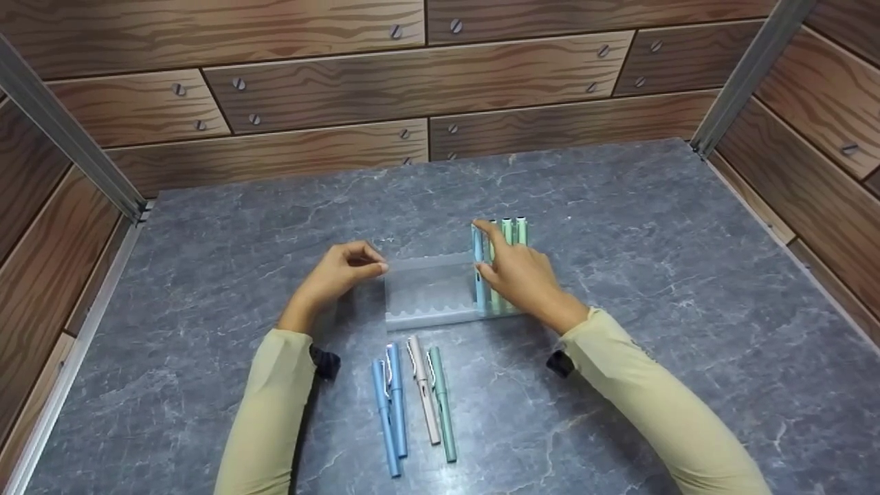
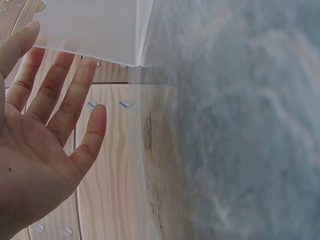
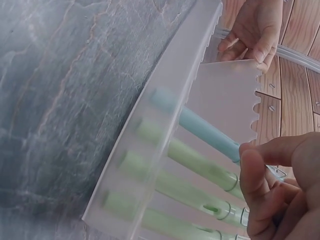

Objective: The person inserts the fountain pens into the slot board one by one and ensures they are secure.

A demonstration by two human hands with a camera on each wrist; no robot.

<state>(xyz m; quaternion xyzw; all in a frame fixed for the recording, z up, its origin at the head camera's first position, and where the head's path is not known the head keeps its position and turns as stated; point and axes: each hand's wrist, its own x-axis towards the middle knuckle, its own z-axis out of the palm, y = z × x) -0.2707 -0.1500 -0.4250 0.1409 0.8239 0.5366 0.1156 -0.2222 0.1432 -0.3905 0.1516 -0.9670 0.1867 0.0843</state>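
A frosted, see-through pen rack (image 1: pixel 430 285) with notched edges stands in the middle of the table. My left hand (image 1: pixel 344 268) pinches its upper left corner between thumb and fingers; the left wrist view shows the thumb (image 2: pixel 22 42) at the panel's edge. A light blue pen (image 3: pixel 207 131) leans in the rack, its lower end behind the front lip. My right hand (image 1: pixel 519 271) holds this pen, index finger reaching to its top and thumb against its side. To its right several light green pens (image 1: pixel 507 230) stand in neighbouring notches, partly hidden by the right hand.
In front of the rack lie two blue pens (image 1: pixel 385 419), a grey-beige pen (image 1: pixel 424 392) and a dark green pen (image 1: pixel 443 405), with clips showing. Wood-patterned panels (image 1: pixel 419 82) enclose the marbled table (image 1: pixel 619 206) at the back and sides.
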